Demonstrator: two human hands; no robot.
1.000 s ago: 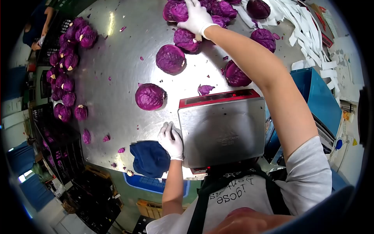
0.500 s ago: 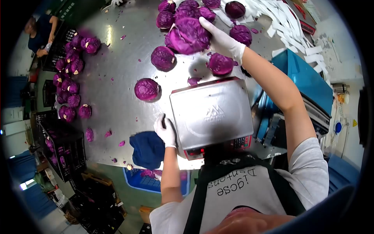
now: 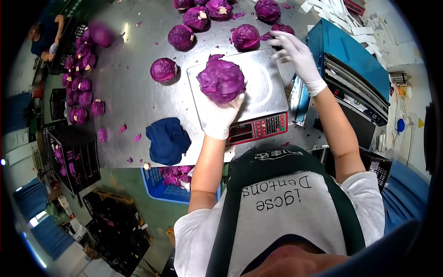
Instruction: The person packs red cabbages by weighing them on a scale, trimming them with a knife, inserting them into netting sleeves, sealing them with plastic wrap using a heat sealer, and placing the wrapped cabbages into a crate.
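Note:
My gloved left hand (image 3: 222,117) is wrapped round the near side of a purple cabbage (image 3: 222,79), over the left part of the metal scale plate (image 3: 263,94). Whether the cabbage touches the plate is unclear. A loose leaf sticks up at its far edge. To the right of the scale, my gloved right hand (image 3: 295,56) is raised with its fingers spread and nothing in it. The scale's red keypad panel (image 3: 258,128) faces me. One cabbage (image 3: 164,70) lies left of the scale, and another (image 3: 246,37) sits just beyond it.
A dark blue cloth (image 3: 168,141) lies near the table's front edge, above a blue basket (image 3: 159,189) of leaves. Cabbages (image 3: 85,99) line the table's left side beside black crates (image 3: 74,159). A teal machine (image 3: 353,60) stands right, near white strips (image 3: 362,30). Another person (image 3: 46,39) is at far left.
The cabbage from my right hand is now in my left hand over the scale. My right hand has opened and moved right and nearer. The view has shifted, showing the keypad more fully.

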